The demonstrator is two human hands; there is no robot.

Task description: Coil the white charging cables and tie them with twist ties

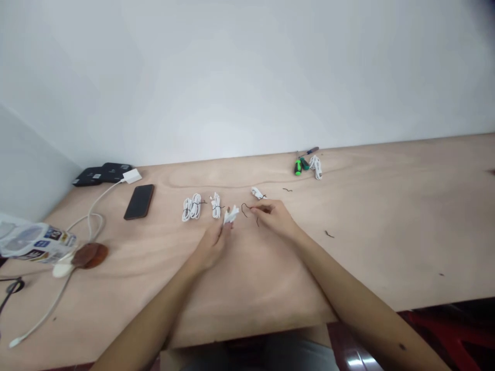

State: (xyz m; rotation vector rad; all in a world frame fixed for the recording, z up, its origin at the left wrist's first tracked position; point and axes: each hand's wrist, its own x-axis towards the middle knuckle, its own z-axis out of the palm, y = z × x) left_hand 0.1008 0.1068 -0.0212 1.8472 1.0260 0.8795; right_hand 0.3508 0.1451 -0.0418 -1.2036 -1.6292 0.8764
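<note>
My left hand (217, 239) is closed around a bundled white cable (231, 214) above the middle of the table. Just right of it, my right hand (275, 215) pinches a thin, bent black twist tie (244, 207) between thumb and fingertips; the tie is apart from the cable. Behind the right fingers lies another white cable bundle (257, 192) with a dark tie at its end. To the left of my left hand rest a tied white cable bundle (215, 205) and a pair of coiled white cables (192, 207).
Screwdrivers (297, 167) and a white cable (316, 168) lie near the wall. Loose twist ties (329, 234) are scattered at right. On the left are a phone (139, 201), black boxes (115, 171), a white adapter (132, 176) with its cord, and a plastic-wrapped pack (36, 241).
</note>
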